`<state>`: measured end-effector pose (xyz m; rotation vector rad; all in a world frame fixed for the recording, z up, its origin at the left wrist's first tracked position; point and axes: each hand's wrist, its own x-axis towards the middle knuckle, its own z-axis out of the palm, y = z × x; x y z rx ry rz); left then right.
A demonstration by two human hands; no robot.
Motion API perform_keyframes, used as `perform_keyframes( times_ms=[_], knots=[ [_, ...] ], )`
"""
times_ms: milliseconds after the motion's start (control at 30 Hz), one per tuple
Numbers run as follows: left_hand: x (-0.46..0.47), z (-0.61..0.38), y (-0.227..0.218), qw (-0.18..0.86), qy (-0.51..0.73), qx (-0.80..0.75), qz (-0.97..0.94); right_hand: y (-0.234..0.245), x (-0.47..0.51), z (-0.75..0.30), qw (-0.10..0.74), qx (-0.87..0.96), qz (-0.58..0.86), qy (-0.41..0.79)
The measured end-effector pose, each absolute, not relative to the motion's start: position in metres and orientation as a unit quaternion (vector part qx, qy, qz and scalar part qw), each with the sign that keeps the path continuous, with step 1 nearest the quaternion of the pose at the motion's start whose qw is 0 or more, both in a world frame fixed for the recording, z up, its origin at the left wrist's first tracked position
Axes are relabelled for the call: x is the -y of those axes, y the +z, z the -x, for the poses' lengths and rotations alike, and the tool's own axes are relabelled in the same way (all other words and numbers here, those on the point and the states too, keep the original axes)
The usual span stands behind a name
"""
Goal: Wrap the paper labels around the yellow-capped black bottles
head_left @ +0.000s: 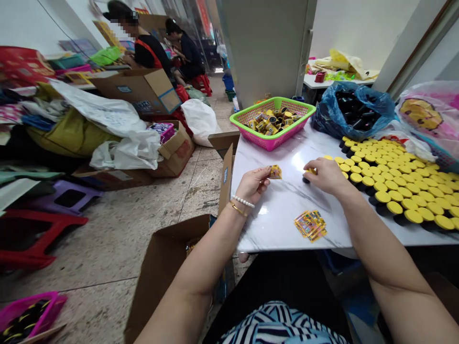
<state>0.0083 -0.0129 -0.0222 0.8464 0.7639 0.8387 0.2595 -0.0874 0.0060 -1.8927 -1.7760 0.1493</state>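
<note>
Above the left part of the table, my left hand pinches a small printed yellow sticker by its left end. My right hand has its fingers closed around a small black container with a yellow lid, partly hidden by the fingers. Between my forearms lies a loose pile of similar printed stickers. To the right of my right hand, rows of black containers with yellow lids stand upright, packed close together.
A green-and-pink basket at the back holds labelled containers. Behind the rows sits a blue plastic bag of black pieces. An open cardboard box stands by the table's left edge. Two people sit working at the far left.
</note>
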Motion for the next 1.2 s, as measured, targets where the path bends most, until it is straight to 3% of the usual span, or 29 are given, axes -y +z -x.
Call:
perform_keyframes(
  times_ms=[167, 333, 967, 1200],
  knots=[
    [0.01, -0.008, -0.02, 0.815, 0.355, -0.305, -0.343, 0.01, 0.086, -0.243, 0.553, 0.526, 0.524, 0.379],
    [0.013, -0.009, -0.014, 0.852, 0.34, -0.275, -0.289, 0.012, 0.088, -0.219, 0.605, 0.449, 0.426, 0.501],
    [0.015, -0.012, -0.007, 0.863, 0.354, -0.28, -0.229, -0.012, 0.081, -0.207, 0.612, 0.489, 0.472, 0.404],
    [0.017, -0.013, -0.007, 0.848, 0.36, -0.298, -0.249, -0.006, 0.09, -0.195, 0.583, 0.528, 0.543, 0.296]
  ],
)
